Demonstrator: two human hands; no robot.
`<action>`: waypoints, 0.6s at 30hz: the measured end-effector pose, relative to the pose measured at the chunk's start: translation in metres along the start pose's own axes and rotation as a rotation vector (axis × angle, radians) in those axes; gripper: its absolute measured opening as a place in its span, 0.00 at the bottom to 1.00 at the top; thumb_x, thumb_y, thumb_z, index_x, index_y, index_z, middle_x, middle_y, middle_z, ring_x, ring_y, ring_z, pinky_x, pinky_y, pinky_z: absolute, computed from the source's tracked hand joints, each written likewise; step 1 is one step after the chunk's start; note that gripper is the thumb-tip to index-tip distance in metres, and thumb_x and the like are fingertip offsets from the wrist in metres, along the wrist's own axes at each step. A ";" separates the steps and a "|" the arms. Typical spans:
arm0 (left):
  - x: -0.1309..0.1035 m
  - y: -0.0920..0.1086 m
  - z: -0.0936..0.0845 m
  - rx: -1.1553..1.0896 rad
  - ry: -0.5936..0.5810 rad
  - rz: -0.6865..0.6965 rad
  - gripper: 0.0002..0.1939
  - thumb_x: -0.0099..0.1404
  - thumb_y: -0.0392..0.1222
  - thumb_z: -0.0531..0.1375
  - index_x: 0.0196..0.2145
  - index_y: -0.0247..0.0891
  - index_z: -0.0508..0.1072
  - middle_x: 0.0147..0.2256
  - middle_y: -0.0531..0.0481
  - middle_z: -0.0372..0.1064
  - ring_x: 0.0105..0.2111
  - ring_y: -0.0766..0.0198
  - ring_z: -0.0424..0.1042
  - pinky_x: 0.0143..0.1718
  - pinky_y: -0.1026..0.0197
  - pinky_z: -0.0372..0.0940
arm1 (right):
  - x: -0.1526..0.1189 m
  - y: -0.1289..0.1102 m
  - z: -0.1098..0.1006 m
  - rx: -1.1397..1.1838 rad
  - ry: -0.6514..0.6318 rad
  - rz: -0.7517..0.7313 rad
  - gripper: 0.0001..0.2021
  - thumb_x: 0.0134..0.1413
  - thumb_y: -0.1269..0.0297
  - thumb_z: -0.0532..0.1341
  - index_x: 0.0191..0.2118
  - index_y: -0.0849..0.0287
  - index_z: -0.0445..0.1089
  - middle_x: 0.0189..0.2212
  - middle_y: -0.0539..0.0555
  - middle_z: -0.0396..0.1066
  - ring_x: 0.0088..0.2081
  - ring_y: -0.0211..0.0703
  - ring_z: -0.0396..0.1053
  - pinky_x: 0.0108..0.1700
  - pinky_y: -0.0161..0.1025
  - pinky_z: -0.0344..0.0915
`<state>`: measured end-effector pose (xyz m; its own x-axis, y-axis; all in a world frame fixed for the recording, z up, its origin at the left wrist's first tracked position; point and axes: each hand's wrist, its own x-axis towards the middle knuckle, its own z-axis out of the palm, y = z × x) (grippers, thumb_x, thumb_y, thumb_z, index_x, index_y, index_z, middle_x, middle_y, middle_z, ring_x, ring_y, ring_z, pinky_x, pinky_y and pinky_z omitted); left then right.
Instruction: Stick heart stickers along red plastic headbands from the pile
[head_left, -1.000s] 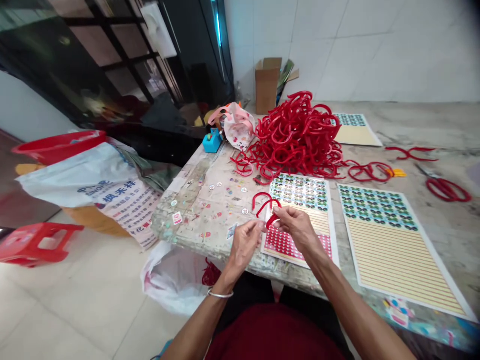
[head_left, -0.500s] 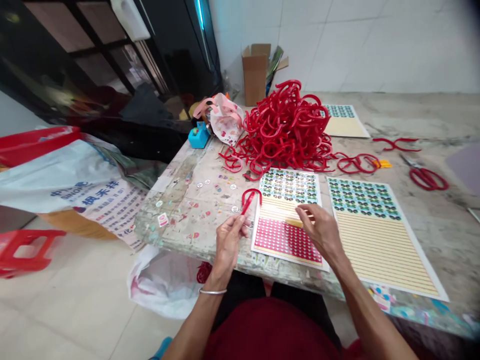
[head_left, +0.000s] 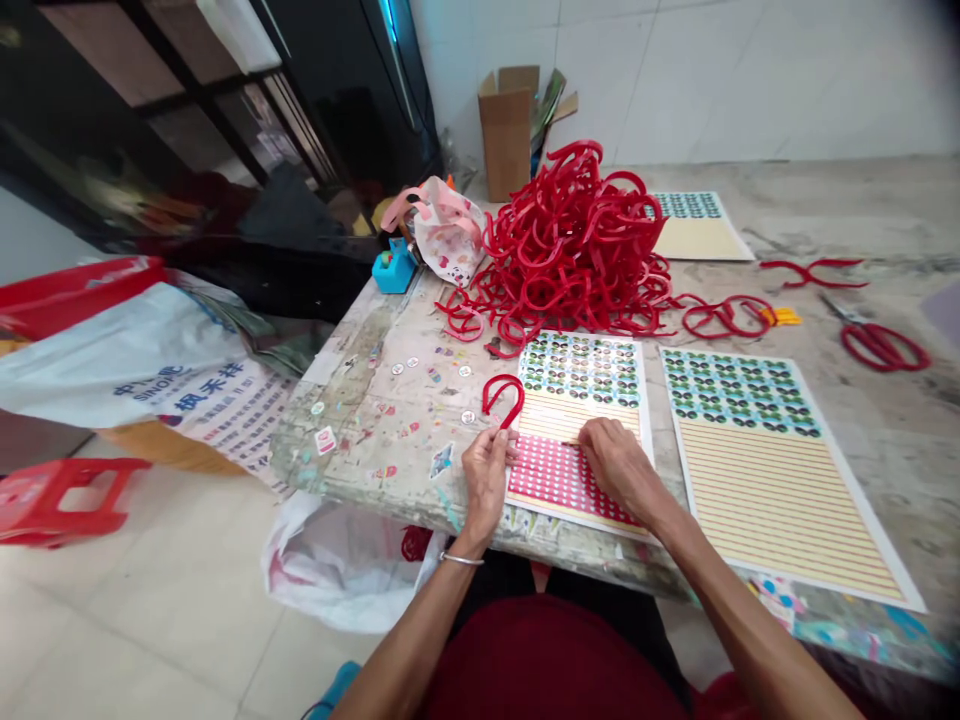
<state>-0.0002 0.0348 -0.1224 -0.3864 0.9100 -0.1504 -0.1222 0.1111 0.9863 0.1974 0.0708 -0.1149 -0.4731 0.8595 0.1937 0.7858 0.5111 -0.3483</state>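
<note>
A curved red band [head_left: 513,391], shaped like a hairband, is pinched by one end in my left hand [head_left: 486,478], beside the left edge of a printed sheet. My right hand [head_left: 616,462] rests on that sheet [head_left: 581,407], its fingers pressed together where the yellow striped part meets the pink dotted part. Whatever its fingertips hold is too small to name. The sheet has rows of blue-green prints at its top. Right of it lies a second sheet [head_left: 780,490] with similar prints and yellow stripes. Behind both is a large tangled heap of red bands [head_left: 574,250].
Red-handled scissors [head_left: 883,345] and a yellow item [head_left: 784,316] lie at the right. A blue tape dispenser [head_left: 394,268], a patterned bag [head_left: 450,238] and a cardboard box [head_left: 506,140] stand behind. A white plastic bag [head_left: 337,570] hangs below the table's front edge.
My left hand has moved slightly right, and the red band has turned in it. My right hand has come down onto the sheet, its fingers now closed together. The view has shifted slightly.
</note>
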 end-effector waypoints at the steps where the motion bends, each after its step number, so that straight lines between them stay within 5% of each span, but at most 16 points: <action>1: 0.001 -0.002 0.002 0.024 0.007 0.006 0.14 0.61 0.48 0.56 0.34 0.34 0.73 0.29 0.49 0.72 0.23 0.69 0.66 0.25 0.67 0.62 | 0.004 0.001 -0.001 -0.012 -0.026 -0.027 0.06 0.58 0.74 0.51 0.32 0.58 0.61 0.31 0.55 0.66 0.34 0.45 0.61 0.36 0.40 0.54; 6: 0.003 -0.007 0.007 0.136 0.045 0.013 0.12 0.62 0.47 0.55 0.32 0.36 0.72 0.20 0.54 0.68 0.18 0.70 0.63 0.22 0.68 0.57 | 0.026 -0.007 -0.001 0.064 -0.084 -0.089 0.06 0.58 0.74 0.50 0.34 0.58 0.61 0.29 0.53 0.67 0.31 0.43 0.61 0.36 0.40 0.53; 18: 0.008 -0.012 0.008 0.204 0.056 0.001 0.12 0.63 0.49 0.54 0.32 0.38 0.70 0.22 0.54 0.70 0.21 0.66 0.70 0.25 0.66 0.63 | 0.054 -0.026 0.017 -0.013 -0.032 -0.242 0.08 0.62 0.66 0.51 0.36 0.59 0.65 0.31 0.55 0.69 0.36 0.45 0.62 0.44 0.43 0.51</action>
<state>0.0052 0.0441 -0.1351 -0.4375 0.8870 -0.1478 0.0635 0.1944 0.9789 0.1445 0.1041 -0.1110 -0.6604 0.7111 0.2413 0.6530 0.7025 -0.2828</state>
